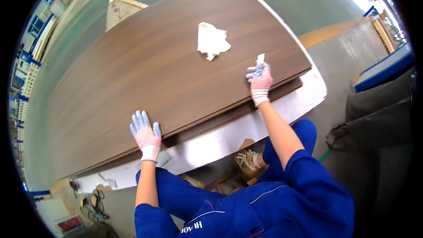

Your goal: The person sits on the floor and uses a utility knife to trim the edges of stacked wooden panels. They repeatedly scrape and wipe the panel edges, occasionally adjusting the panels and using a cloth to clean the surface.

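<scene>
A large dark brown wood-grain panel (145,75) lies flat on top of a stack, over a wider white board (229,139). My left hand (144,133), in a striped glove with blue fingertips, rests flat on the panel's near edge. Further right, my right hand (259,80), gloved the same way, holds a small white scraper-like piece (260,59) upright on the panel near its right end. A crumpled white cloth (212,40) lies on the panel beyond my right hand.
Green factory floor (308,0) surrounds the stack, with a yellow stripe (328,33) at right. A pale wooden piece (119,9) sticks out behind the panel. Blue-edged boards (383,68) sit at right. Scrap and tools lie on the floor at lower left (90,205).
</scene>
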Tool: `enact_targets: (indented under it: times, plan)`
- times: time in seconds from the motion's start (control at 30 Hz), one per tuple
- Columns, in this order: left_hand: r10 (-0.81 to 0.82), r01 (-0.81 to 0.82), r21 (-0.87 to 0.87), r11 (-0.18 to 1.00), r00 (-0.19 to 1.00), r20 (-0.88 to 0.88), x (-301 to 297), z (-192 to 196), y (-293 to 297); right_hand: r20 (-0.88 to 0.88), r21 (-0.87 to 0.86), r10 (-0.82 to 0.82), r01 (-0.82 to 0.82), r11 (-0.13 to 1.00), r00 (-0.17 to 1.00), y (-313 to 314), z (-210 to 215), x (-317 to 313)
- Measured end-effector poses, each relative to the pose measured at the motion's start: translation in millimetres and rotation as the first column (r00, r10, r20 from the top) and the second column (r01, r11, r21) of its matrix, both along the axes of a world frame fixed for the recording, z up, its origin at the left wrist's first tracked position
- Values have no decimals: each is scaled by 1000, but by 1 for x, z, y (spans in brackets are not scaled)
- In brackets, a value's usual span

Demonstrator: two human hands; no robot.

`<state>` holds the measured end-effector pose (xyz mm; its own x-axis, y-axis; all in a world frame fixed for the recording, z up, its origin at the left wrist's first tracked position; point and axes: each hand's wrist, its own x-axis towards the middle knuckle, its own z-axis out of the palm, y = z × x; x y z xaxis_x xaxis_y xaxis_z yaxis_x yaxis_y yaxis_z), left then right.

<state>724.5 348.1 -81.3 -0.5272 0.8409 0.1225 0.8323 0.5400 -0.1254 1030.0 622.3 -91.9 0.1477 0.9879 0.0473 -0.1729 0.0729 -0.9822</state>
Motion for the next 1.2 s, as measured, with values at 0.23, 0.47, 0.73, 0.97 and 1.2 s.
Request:
enact_targets:
  times: [0.23, 0.47, 0.73, 0.97, 1.2]
  plan:
    - [-193, 196, 76, 978, 980, -42, 48, -8, 41, 29, 76, 2, -4, 997, 1000, -2, -6, -10]
    - [-216, 216, -10, 976, 975, -51, 46, -12, 52, 26, 347, 530, -504, 791, 848, -116, 39, -126]
    - [-222, 222, -5, 975, 974, -43, 48, -9, 44, 3, 185, 827, -814, 551, 561, -47, -7, -49]
    - [-184, 184, 10, 983, 982, -33, 56, -10, 56, 71, 105, 483, -488, 866, 873, 82, 3, 126]
    - [-128, 129, 120, 984, 992, -17, 130, -8, 109, 271, 203, 127, -186, 961, 954, 200, -23, 286]
